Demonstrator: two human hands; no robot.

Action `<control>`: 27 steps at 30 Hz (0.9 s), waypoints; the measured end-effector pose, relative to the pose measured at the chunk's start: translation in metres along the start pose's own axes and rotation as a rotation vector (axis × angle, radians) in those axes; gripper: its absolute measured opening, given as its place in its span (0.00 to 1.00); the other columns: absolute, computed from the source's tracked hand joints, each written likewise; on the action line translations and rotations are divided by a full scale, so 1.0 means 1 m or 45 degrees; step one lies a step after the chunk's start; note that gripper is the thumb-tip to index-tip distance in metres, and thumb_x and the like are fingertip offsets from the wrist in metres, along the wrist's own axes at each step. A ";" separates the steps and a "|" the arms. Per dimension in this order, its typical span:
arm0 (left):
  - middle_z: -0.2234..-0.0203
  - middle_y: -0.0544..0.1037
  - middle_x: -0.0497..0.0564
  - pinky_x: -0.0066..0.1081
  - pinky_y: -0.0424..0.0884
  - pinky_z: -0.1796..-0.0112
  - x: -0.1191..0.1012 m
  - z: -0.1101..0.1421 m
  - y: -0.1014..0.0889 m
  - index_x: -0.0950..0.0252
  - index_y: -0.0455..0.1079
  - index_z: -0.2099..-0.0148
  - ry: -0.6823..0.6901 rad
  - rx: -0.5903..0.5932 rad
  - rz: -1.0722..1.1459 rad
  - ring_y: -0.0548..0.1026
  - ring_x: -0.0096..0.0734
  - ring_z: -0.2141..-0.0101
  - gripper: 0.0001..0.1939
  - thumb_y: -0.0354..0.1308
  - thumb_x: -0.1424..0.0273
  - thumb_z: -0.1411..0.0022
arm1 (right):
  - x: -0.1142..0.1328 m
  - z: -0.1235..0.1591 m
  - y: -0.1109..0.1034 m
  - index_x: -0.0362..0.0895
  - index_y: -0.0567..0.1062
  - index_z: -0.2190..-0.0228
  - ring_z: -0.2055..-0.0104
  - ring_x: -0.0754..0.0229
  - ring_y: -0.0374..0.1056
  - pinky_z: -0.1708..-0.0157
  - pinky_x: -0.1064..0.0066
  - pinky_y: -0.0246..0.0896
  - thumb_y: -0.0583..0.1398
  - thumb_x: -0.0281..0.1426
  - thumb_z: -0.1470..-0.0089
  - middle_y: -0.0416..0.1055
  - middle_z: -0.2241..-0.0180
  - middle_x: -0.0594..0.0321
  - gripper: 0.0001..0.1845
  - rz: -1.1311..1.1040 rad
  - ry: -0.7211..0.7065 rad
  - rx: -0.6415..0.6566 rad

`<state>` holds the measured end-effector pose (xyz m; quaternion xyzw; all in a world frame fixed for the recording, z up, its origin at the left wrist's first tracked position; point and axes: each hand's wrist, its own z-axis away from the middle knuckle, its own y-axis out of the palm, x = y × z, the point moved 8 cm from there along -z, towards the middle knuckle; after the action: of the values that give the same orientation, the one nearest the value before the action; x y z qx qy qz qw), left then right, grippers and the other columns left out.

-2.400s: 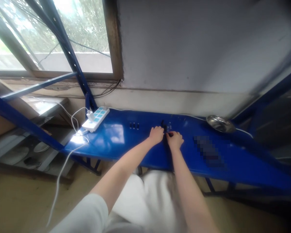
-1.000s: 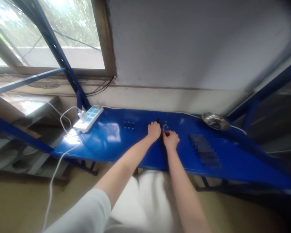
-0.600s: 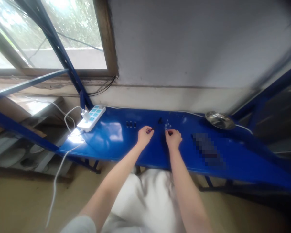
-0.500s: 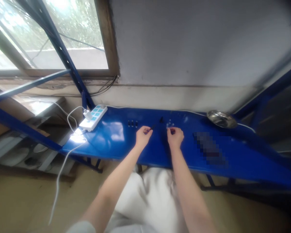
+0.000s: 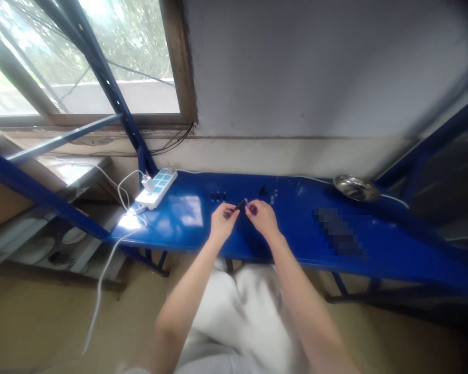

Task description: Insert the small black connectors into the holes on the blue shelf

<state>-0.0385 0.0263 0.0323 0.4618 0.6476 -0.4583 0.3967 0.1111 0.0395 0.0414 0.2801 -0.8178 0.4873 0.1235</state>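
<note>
My left hand is closed round a small black cylinder, which points up and to the right. Close beside its tip, my right hand pinches a small clear piece; whether the two touch I cannot tell. Behind the hands, a few small clear pieces lie loose on the blue table. Next to them is a small black part, too blurred to name. Three short dark pieces with pale middles stand in a row beyond my left hand.
A white power strip with a plugged-in charger and white cables is at the table's left end. A shiny metal dish sits at the back right, with a pixelated dark object in front of it. Blue frame posts rise at the left.
My right hand has moved left from the loose clear pieces to the tip of the black cylinder, bringing a small clear piece. My left hand still holds the cylinder. The view has shifted slightly.
</note>
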 end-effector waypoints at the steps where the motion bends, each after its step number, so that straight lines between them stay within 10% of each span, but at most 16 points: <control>1: 0.76 0.72 0.47 0.25 0.65 0.70 -0.001 0.001 -0.001 0.66 0.69 0.66 0.012 0.005 -0.013 0.68 0.23 0.74 0.07 0.58 0.69 0.50 | 0.003 0.000 0.001 0.44 0.68 0.75 0.73 0.61 0.61 0.70 0.71 0.52 0.54 0.30 0.50 0.68 0.77 0.63 0.06 0.015 -0.009 0.016; 17: 0.71 0.69 0.47 0.26 0.66 0.66 -0.032 0.012 0.003 0.57 0.53 0.39 0.475 0.243 -0.344 0.64 0.23 0.72 0.28 0.46 0.76 0.42 | 0.032 -0.007 -0.009 0.44 0.65 0.77 0.75 0.62 0.61 0.71 0.71 0.50 0.54 0.30 0.54 0.68 0.77 0.64 0.03 0.069 0.114 0.050; 27: 0.70 0.73 0.49 0.27 0.68 0.65 -0.027 0.006 -0.003 0.60 0.60 0.43 0.304 0.128 -0.081 0.67 0.22 0.73 0.23 0.49 0.72 0.42 | 0.023 -0.008 -0.010 0.45 0.65 0.77 0.76 0.63 0.63 0.77 0.73 0.52 0.55 0.36 0.56 0.69 0.77 0.65 0.07 -0.178 0.372 0.033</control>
<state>-0.0339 0.0137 0.0566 0.5116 0.6806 -0.4443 0.2786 0.0981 0.0352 0.0635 0.2642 -0.7633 0.5235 0.2712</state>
